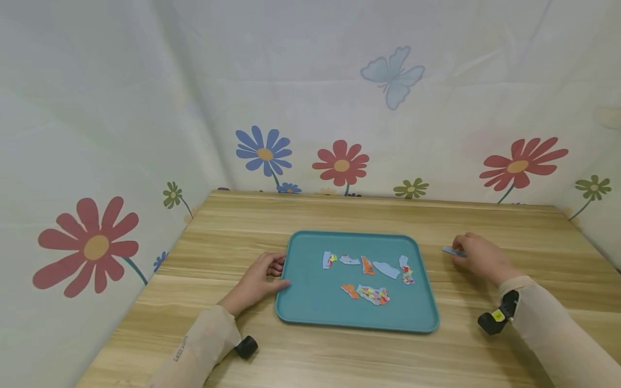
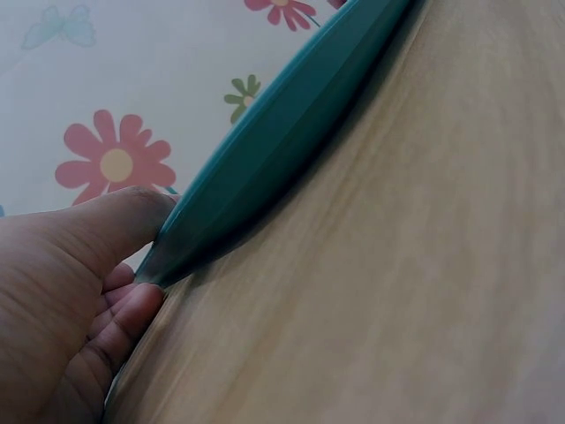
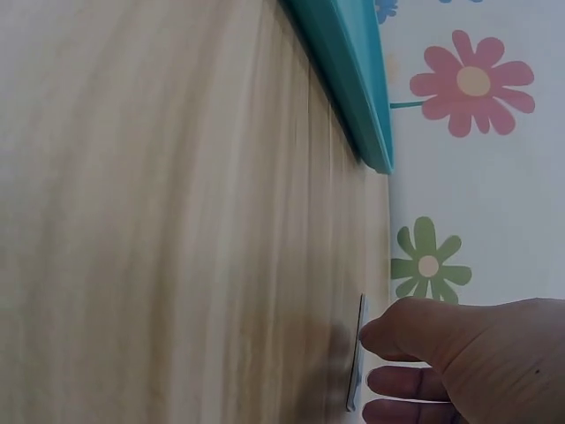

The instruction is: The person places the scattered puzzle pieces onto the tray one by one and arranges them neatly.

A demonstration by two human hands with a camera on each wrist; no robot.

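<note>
A teal tray lies on the wooden table, with several torn-looking scraps on it. Over the tray's left rim rests the thumb of my left hand, and its other fingers curl against the outer side; in the left wrist view, that hand grips the rim. Right of the tray, my right hand pinches a flat light-blue scrap close to the tabletop. The right wrist view shows this scrap nearly edge-on, under the thumb of the hand.
On the tray, an upper row includes a pale blue scrap and an orange one. Below them lie a small orange scrap and a larger multicoloured one. A flower-printed cloth hangs behind the wooden table.
</note>
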